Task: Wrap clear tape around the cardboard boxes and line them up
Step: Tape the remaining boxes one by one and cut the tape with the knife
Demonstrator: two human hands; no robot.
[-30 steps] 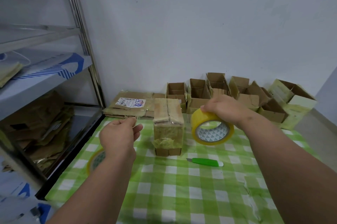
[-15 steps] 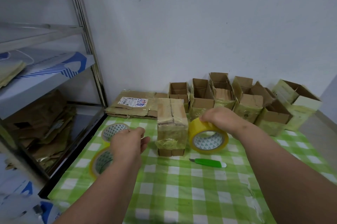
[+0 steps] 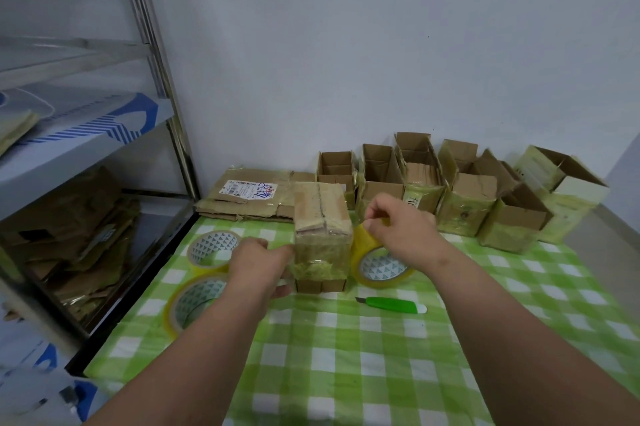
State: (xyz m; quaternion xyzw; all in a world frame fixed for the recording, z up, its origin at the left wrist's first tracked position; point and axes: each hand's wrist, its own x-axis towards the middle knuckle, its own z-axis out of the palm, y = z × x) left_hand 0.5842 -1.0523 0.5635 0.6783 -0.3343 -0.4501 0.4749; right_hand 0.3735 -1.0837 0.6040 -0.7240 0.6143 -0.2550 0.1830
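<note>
Wrapping the cardboard box (image 3: pixel 321 235), which is standing mid-counter, I am partway round: film is already covering its lower half, and the row of taped boxes (image 3: pixel 460 197) is waiting along the far edge. My left hand (image 3: pixel 259 264) is pressing the box's left side, though I cannot tell its grip; my right hand (image 3: pixel 403 229) is gripping the tape roll (image 3: pixel 379 266) touching the box's right side.

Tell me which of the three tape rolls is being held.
The roll right of the box, gripped by the right hand. The other two rolls lie untouched on the tablecloth's left.
</note>
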